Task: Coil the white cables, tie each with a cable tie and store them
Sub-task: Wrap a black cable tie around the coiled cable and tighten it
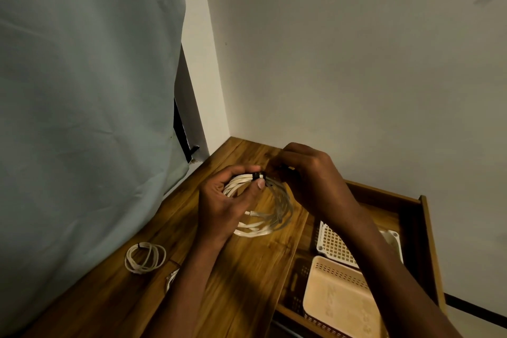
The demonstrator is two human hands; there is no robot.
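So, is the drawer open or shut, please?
Open: the drawer is pulled out beside the table, showing two baskets inside.

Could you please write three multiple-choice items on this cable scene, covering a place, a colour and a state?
1. Where does the small tied coil lie?
A. In the drawer
B. On the table, left of the arms
C. In the beige basket

2. What colour is the tie on the held coil?
A. Black
B. Red
C. Yellow

3. What is the left hand doing?
A. Resting flat on the table
B. Reaching into the drawer
C. Gripping the held coil

Answers:
1. B: it rests on the table near the curtain.
2. A: a dark band wraps the strands by the thumb.
3. C: its fingers curl round the strands while the right hand works at the tie.
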